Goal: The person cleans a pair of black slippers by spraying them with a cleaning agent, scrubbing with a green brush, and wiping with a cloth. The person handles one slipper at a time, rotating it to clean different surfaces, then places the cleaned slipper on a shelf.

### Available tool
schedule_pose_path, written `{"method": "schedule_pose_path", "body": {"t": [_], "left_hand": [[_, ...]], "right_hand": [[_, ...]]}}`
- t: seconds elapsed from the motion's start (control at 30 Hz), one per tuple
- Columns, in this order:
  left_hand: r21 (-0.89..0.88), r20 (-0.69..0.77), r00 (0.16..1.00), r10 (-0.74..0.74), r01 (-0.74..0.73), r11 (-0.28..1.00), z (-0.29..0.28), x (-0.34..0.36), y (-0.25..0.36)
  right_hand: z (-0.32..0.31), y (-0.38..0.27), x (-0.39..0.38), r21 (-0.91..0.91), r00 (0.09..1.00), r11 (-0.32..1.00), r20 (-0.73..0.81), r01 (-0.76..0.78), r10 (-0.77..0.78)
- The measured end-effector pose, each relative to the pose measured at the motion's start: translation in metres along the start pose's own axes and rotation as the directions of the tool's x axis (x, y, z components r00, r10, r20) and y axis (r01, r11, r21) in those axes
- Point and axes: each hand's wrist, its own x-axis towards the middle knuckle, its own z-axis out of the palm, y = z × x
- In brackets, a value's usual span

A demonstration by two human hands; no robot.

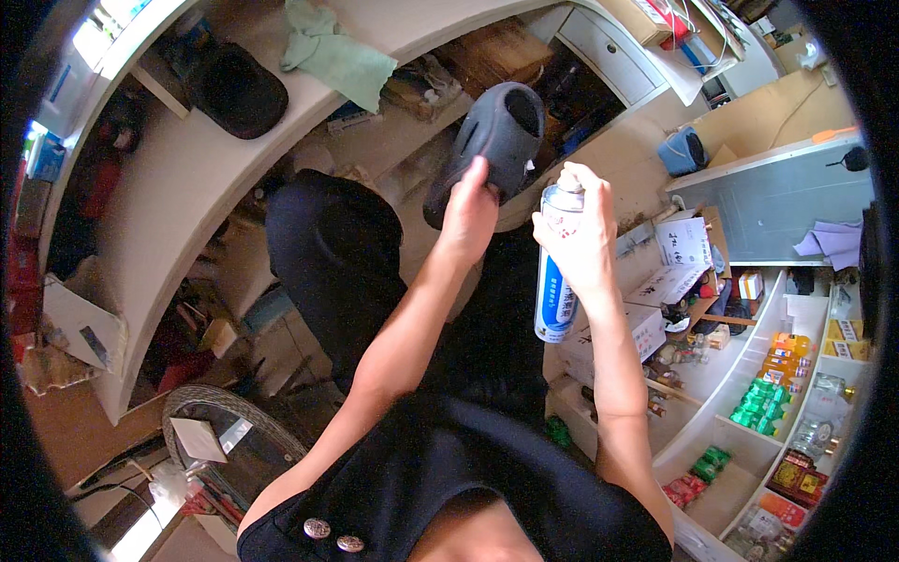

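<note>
Seen from above, your right hand (pixel 573 234) is clamped around a white and blue aerosol spray can (pixel 556 272), index finger resting on the nozzle at its top, while your left hand (pixel 471 208) has its grip closed on the heel of a dark grey slip-on shoe (pixel 492 145), held up with its opening turned toward the can. Shoe and can sit just beside each other in mid-air, above your dark-clothed lap. By the look of it, spraying the shoe is the step in hand; the next move likely calls for keeping the nozzle aimed at the shoe and turning the shoe in your left grip to reach unsprayed sides. Room is tight to your right, where cardboard boxes (pixel 674 262) and white shelves (pixel 740 393) of small bottles and packets stand close to your elbow. Farther off, the curved white bench (pixel 187 178) carries a black cap (pixel 236 89) and a pale green cloth (pixel 332 51), well clear of both hands.
</note>
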Motion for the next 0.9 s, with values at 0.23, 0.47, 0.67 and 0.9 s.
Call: {"method": "schedule_pose_path", "body": {"t": [0.23, 0.47, 0.67, 0.9], "left_hand": [[0.694, 0.098, 0.99, -0.104, 0.007, 0.72, -0.009, -0.013, -0.014], [0.346, 0.02, 0.986, -0.168, 0.151, 0.926, -0.007, -0.01, -0.002], [-0.397, 0.094, 0.994, -0.057, 0.09, 0.914, -0.004, -0.005, 0.012], [-0.609, 0.098, 0.995, -0.035, 0.088, 0.789, -0.004, 0.005, 0.017]], "right_hand": [[-0.01, -0.005, 0.012, -0.139, 0.992, 0.989, 0.119, 0.052, -0.035], [-0.013, -0.008, -0.003, -0.106, 0.998, 0.993, 0.055, 0.041, -0.035], [-0.003, 0.008, -0.024, -0.053, 1.0, 0.999, -0.001, 0.008, -0.008], [0.012, -0.001, -0.027, 0.003, 0.998, 1.0, 0.06, 0.007, -0.008]]}}
